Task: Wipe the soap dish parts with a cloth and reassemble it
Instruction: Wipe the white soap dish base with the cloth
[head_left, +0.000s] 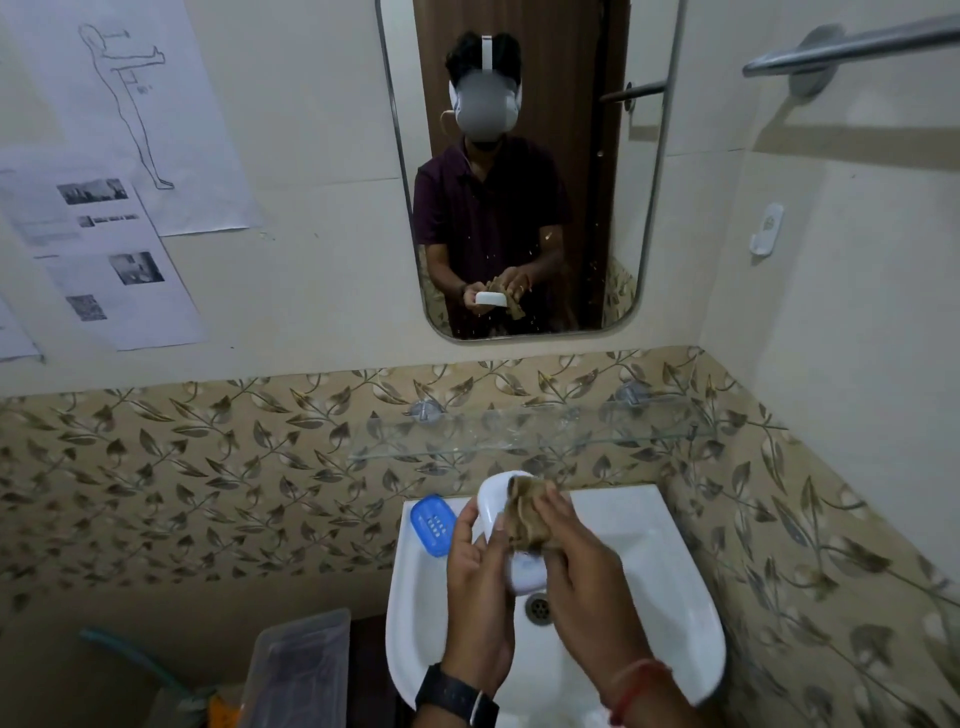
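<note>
Left hand (475, 566) grips the white plastic soap-dish base (498, 519) over the white ceramic basin (649, 571) while right hand (582, 566) clutches a crumpled brown cloth (530, 514) against it; the blue slotted plastic tray (432, 525) sits on the basin's back-left corner.

1. Left wrist: black smartwatch (457, 693) on a black strap, with a pale section at its near right edge.
2. Right wrist: thin red-orange thread bracelet (631, 685).
3. Mirror reflection (488, 228): dark maroon short-sleeved shirt.
4. Reflection, head: white head-mounted device (485, 98) with a white top strap.

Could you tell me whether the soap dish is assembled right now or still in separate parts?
Apart: the blue insert lies on the sink rim, while the left hand holds the white base.
</note>
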